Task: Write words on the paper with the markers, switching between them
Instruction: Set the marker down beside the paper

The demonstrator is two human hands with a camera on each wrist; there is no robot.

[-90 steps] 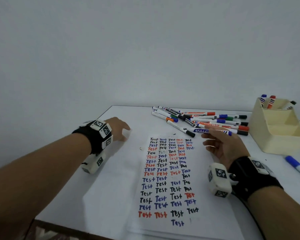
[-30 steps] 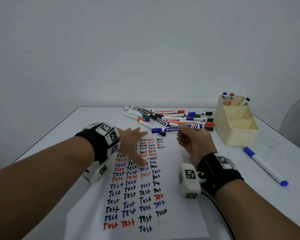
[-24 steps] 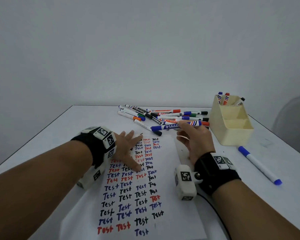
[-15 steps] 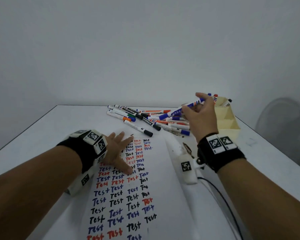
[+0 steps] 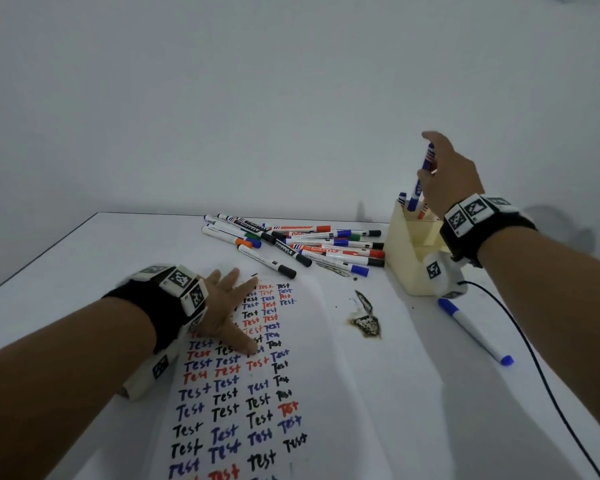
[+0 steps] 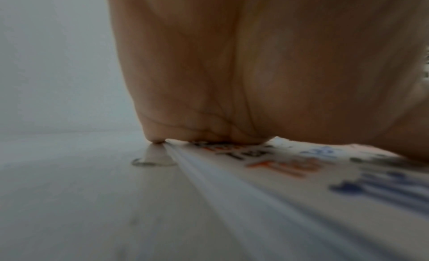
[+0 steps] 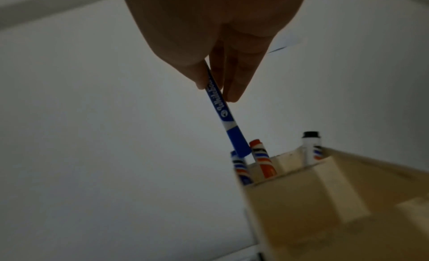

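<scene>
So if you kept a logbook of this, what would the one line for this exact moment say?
right hand: holds blue marker cap-down over beige holder | left hand: flat on paper | writing: paused

The left hand lies flat on the paper, while the right hand holds a blue marker upright over the holder at far right.

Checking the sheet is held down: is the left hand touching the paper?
Touching. In the left wrist view the left hand presses onto the paper with no gap.
</scene>
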